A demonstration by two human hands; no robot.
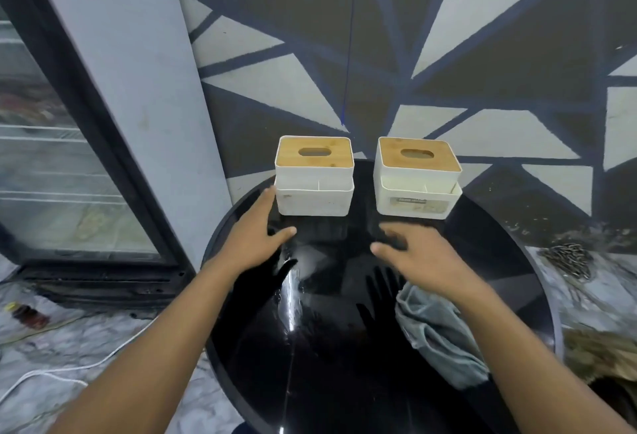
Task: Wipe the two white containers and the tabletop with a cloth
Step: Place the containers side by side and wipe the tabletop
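Observation:
Two white containers with wooden slotted lids stand side by side at the far edge of a round glossy black tabletop (327,347): the left container (313,188) and the right container (417,192). My left hand (255,237) is open, its fingertips at the left container's lower left side. My right hand (417,254) hovers open just in front of the right container, holding nothing. A grey cloth (437,333) lies crumpled on the table under my right forearm.
A wall painted with grey and dark triangles rises right behind the containers. A glass-door fridge (62,157) stands on the left. A white cable (69,368) and a small bottle (26,314) lie on the marble floor at the left. A chain (568,257) lies on the floor at the right.

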